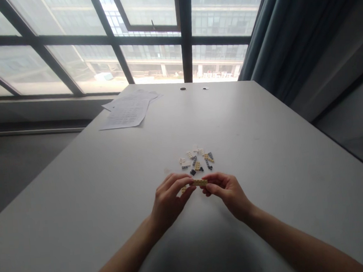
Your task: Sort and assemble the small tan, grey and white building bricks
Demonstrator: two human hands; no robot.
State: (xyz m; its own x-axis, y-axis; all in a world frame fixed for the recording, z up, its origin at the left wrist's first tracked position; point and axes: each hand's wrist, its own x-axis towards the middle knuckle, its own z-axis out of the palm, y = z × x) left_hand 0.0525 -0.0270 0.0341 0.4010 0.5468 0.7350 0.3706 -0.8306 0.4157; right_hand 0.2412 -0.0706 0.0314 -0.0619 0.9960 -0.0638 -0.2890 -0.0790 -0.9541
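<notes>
Between my two hands is a long, narrow tan building brick (200, 182), held level above the table. My left hand (171, 196) pinches its left end between thumb and fingers. The right end is gripped by my right hand (228, 190), thumb in front and fingers behind. Another small yellowish brick (183, 189) shows by the left fingers; whether it is held or lies on the table I cannot tell. Just beyond the fingertips lie several loose pieces, among them a yellow studded plate (197, 166), a black piece (193, 173) and a dark grey plate (194, 160).
All of this is on a white table (264, 146). Printed sheets of paper (126, 113) lie at its far left. Two round cable holes, one a dark grommet (183, 89), sit near the far edge. Behind stand large windows (157, 62), with a dark curtain (274, 40) on the right.
</notes>
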